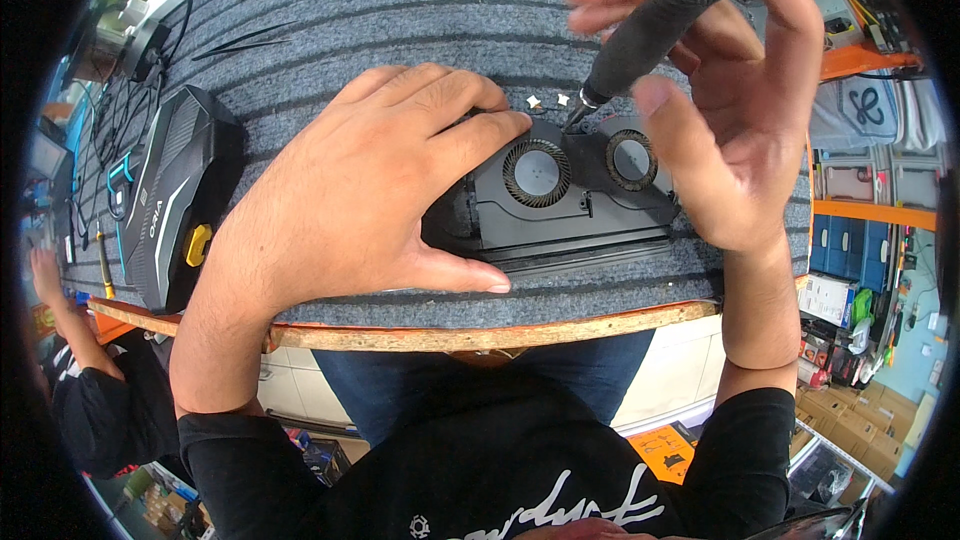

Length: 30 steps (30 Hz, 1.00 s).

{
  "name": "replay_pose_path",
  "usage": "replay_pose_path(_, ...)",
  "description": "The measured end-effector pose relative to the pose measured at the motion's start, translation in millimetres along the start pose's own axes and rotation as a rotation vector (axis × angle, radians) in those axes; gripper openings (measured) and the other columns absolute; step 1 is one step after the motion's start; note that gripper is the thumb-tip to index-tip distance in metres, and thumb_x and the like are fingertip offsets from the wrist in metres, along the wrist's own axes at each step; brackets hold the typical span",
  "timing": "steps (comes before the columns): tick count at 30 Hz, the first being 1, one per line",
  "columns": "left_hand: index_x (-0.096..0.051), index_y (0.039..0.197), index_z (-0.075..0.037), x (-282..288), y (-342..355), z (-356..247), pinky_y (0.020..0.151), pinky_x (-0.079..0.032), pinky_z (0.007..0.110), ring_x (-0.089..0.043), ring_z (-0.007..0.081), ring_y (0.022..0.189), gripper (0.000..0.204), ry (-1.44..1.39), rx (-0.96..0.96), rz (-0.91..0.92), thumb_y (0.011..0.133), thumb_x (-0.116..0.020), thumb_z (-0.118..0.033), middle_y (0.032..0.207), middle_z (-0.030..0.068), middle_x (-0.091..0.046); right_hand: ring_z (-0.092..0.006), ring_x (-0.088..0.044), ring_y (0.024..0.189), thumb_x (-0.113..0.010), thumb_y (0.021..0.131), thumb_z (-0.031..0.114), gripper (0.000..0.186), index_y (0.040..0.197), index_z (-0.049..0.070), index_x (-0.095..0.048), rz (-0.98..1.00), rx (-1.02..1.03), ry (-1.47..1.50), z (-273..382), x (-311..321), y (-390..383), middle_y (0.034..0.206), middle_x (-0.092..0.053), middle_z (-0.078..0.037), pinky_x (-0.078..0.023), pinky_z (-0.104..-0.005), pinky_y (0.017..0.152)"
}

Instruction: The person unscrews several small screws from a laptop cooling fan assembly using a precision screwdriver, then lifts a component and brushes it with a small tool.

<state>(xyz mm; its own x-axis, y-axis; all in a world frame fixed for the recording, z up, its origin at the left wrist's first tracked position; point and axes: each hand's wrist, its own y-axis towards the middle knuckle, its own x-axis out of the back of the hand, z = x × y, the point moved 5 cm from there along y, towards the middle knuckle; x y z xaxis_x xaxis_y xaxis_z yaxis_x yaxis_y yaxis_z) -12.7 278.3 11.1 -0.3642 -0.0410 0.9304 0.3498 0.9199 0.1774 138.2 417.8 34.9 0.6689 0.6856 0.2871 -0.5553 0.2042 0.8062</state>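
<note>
The left hand (400, 150) lies palm down over the left end of the black twin-fan unit (545, 215), wrist at the near left; its fingers reach the far edge and its thumb extends right along the near edge, gripping the unit. The right hand (730, 120) is raised at the far right, palm turned left, thumb lowered, fingers loosely gripping the black screwdriver (655, 35). The tool tilts, its handle toward the far right and its tip at the unit's far edge, between the fans. The unit rests on the ribbed grey counter (340, 30).
</note>
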Motion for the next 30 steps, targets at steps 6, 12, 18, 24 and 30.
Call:
replay_pose_path(6,-0.064,0.138,-0.004,1,0,0,0.109,-0.044,0.047,-0.059,0.0356,0.127,0.095,-0.005,0.000,0.006,0.067,-0.088,-0.063,0.134,0.0143,-0.062,-0.0260,-0.067,0.118,-0.075,0.090,-0.006,0.083,0.156,-0.005,-0.025,0.193,-0.067,-0.024,5,8,4,0.144,-0.048,-0.023,-0.060,-0.0371,0.096)
replay_pose_path(12,-0.065,0.137,-0.004,-1,-1,1,0.111,-0.043,0.047,-0.059,0.0360,0.129,0.092,-0.005,-0.010,-0.007,0.068,-0.089,-0.061,0.135,0.0147,-0.062,-0.0267,-0.066,0.119,-0.078,0.089,-0.005,0.086,0.157,-0.004,-0.025,0.013,-0.143,-0.125,18,-10,12,0.148,-0.044,-0.023,-0.060,-0.0363,0.095)
replay_pose_path(18,-0.065,0.137,-0.004,1,-1,1,0.112,-0.043,0.048,-0.058,0.0364,0.130,0.093,-0.025,0.012,0.008,0.068,-0.088,-0.062,0.136,0.0152,-0.063,-0.0256,-0.067,0.116,-0.075,0.090,-0.006,0.085,0.158,-0.004,-0.024,0.077,-0.080,0.083,6,8,1,0.139,-0.053,-0.023,-0.059,-0.0352,0.094)
replay_pose_path(24,-0.066,0.135,-0.004,0,0,1,0.111,-0.044,0.047,-0.059,0.0358,0.129,0.089,-0.027,-0.004,-0.010,0.070,-0.088,-0.061,0.135,0.0149,-0.063,-0.0224,-0.069,0.110,-0.071,0.091,-0.007,0.084,0.159,-0.004,-0.022,0.020,-0.206,-0.073,4,9,2,0.136,-0.057,-0.022,-0.059,-0.0321,0.089)
replay_pose_path(30,-0.067,0.134,-0.006,4,0,-1,0.108,-0.046,0.046,-0.063,0.0337,0.124,0.079,-0.026,-0.001,-0.063,0.077,-0.086,-0.057,0.130,0.0140,-0.067,-0.0190,-0.071,0.099,-0.078,0.089,-0.007,0.092,0.161,-0.001,-0.021,0.008,-0.294,-0.238,14,7,4,0.124,-0.066,-0.019,-0.059,-0.0285,0.081)
